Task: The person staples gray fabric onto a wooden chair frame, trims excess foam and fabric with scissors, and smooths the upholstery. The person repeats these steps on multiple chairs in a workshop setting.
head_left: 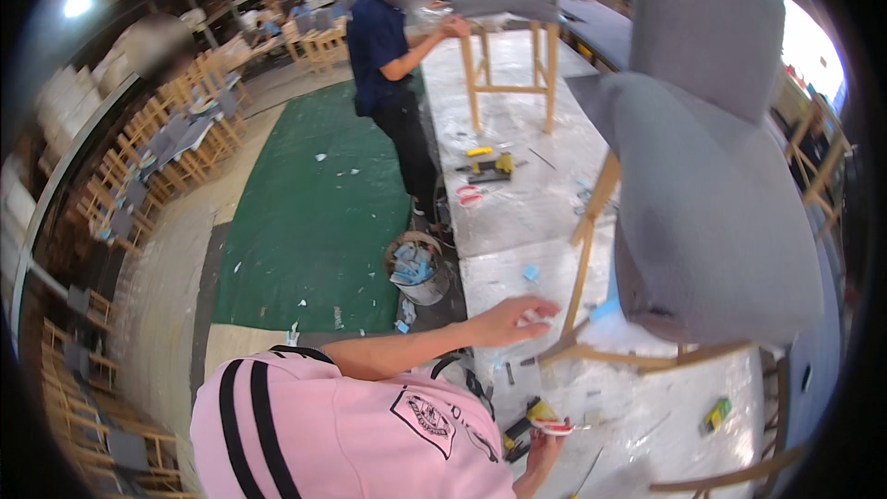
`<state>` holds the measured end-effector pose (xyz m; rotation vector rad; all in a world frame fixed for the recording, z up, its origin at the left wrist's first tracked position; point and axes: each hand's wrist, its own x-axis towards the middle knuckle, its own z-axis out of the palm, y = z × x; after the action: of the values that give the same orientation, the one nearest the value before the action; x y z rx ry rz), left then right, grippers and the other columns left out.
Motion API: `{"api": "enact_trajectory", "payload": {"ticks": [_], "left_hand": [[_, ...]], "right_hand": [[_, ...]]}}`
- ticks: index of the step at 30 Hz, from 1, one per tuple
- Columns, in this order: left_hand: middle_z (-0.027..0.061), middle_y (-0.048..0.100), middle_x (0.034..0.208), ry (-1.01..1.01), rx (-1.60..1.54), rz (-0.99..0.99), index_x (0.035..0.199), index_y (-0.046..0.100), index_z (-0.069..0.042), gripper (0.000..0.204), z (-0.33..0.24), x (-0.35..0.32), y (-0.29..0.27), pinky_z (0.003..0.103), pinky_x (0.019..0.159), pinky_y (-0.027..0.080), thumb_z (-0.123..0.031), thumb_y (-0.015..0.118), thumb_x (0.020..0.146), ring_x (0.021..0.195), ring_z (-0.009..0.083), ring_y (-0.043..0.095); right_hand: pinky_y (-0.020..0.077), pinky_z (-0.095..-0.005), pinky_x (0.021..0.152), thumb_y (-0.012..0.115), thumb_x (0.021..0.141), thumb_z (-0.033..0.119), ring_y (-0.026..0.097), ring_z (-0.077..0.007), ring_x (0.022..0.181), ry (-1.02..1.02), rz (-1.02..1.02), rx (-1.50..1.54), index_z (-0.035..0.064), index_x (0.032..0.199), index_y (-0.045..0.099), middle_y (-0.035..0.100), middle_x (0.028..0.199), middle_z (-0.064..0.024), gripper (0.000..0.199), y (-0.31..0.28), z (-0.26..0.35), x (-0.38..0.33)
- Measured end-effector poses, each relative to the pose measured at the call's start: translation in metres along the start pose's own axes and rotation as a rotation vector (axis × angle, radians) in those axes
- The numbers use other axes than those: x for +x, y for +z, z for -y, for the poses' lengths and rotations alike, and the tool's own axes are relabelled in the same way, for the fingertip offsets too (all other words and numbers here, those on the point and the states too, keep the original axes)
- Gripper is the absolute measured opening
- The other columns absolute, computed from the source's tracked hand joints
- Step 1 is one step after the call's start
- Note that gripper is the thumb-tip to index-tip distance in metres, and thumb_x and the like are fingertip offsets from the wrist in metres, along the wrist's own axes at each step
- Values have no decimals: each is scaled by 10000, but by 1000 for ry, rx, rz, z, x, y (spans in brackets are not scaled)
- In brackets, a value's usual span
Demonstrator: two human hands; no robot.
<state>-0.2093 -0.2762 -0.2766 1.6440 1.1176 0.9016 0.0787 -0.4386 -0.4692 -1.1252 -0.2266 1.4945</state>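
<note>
My left hand (516, 321) reaches over the table with fingers apart and slightly curled, holding nothing. Just right of it, a grey upholstered chair (711, 212) with pale wooden legs stands on the table. Nearer the lower edge, my right hand (543, 455) is closed around scissors (553, 426) with red-and-white handles, their tip toward the right. Beside that hand lies a yellow-and-black power tool (527, 420), partly hidden by my hand and sleeve.
A worker (393, 65) across the table handles a second grey chair (506, 0). A staple gun (492, 166) and red-handled scissors (470, 195) lie on the wrapped tabletop (504, 231). A scrap bucket (418, 268) stands left of it. A small green-yellow box (716, 415) lies right.
</note>
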Motion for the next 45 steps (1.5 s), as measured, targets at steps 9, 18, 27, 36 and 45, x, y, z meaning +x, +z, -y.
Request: {"api": "enact_trajectory", "payload": {"ticks": [9,18,27,36,45], "left_hand": [[84,666,1188,155,-531,-217,1270,535,19,450,-124,15,36,305,980,490,-100,779,911,1082,128,621],[57,725,1011,44,-392,-156,1159,676,35,374,-151,11,40,258,789,529,-224,795,917,858,93,659],[10,695,768,20,-85,-325,973,758,5,284,-160,14,43,217,587,436,-261,819,895,654,52,587],[61,727,768,0,-124,-191,959,762,35,319,-158,18,38,233,580,468,-275,808,902,640,70,613],[87,736,748,17,34,-225,897,766,47,333,-155,23,42,250,598,502,-283,804,903,633,96,651]], "right_hand": [[454,-242,722,788,857,70,562,-86,801,-314,220,-408,27,1331,605,592,902,12,510,83,87,4],[445,-357,985,801,837,528,546,-208,1094,-609,651,-576,67,1432,511,564,1144,-75,806,147,162,5],[438,-384,1018,850,790,505,548,-250,1113,-691,681,-617,28,1363,434,553,1214,-118,854,179,194,1],[461,-341,901,880,748,528,550,-179,929,-742,581,-636,41,1259,491,560,996,-50,806,203,207,-3],[496,-389,953,890,737,452,626,-288,1054,-855,578,-752,43,1281,499,634,1146,-146,785,191,203,4]]}}
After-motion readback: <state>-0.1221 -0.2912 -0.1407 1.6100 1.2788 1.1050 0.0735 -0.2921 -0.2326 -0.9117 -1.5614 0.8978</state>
